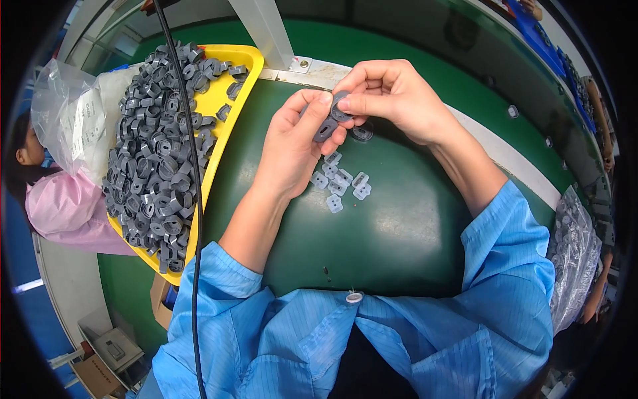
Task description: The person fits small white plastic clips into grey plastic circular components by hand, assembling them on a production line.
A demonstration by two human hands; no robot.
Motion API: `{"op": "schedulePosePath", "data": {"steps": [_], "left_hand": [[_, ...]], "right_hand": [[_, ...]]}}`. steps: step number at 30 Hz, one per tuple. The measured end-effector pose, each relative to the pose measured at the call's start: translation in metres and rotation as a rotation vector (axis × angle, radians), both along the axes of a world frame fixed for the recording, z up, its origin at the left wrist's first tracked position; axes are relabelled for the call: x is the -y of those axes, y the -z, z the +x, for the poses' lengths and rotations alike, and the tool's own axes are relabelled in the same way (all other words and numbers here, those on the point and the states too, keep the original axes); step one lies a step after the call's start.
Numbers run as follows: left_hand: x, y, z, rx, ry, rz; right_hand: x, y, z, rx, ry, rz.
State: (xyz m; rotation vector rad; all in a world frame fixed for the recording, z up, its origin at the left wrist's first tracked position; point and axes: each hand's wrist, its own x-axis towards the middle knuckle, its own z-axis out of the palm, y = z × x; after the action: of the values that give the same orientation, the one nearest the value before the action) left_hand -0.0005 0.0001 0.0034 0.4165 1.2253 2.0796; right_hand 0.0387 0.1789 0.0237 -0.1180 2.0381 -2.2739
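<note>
Both hands are raised over the green tabletop, close together, with their fingers closed. My left hand (292,136) pinches a small dark grey plastic piece with an oval slot (325,129). Between the thumb and fingers of my right hand (395,100) is a rounded grey plastic piece (341,106), right against the first; whether the two are joined I cannot tell. Another grey ring-shaped piece (363,132) lies on the table just below my right fingers. Nearer to me, several small translucent clips with holes (341,178) lie in a loose cluster.
To the left, a yellow tray (255,61) is heaped with grey plastic pieces (149,159). A black cable (198,233) hangs down across it. Behind the tray are a clear plastic bag (83,126) and a person's pink sleeve (73,206). Another filled bag (573,259) sits at far right.
</note>
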Motion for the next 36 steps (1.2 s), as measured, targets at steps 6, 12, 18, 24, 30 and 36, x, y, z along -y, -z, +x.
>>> {"op": "schedulePosePath", "data": {"steps": [6, 12, 18, 24, 30, 36], "left_hand": [[0.004, -0.003, -0.01, 0.054, 0.057, -0.163], [0.008, -0.008, -0.007, 0.026, 0.067, -0.294], [0.004, -0.005, -0.007, 0.134, 0.006, -0.114], [0.005, 0.001, -0.01, 0.331, 0.007, 0.117], [0.017, -0.002, -0.02, 0.208, 0.215, 0.084], [0.029, -0.011, -0.025, -0.014, 0.496, -0.176]], "right_hand": [[-0.009, -0.007, 0.0, 0.085, -0.092, 0.137], [0.009, -0.021, 0.01, -0.056, -0.024, 0.494], [0.02, -0.007, 0.012, -0.572, 0.142, 0.595], [0.022, -0.009, 0.012, -0.584, 0.223, 0.612], [0.017, -0.016, 0.009, -0.486, 0.052, 0.419], [-0.006, -0.012, 0.005, -0.014, -0.304, -0.172]]}}
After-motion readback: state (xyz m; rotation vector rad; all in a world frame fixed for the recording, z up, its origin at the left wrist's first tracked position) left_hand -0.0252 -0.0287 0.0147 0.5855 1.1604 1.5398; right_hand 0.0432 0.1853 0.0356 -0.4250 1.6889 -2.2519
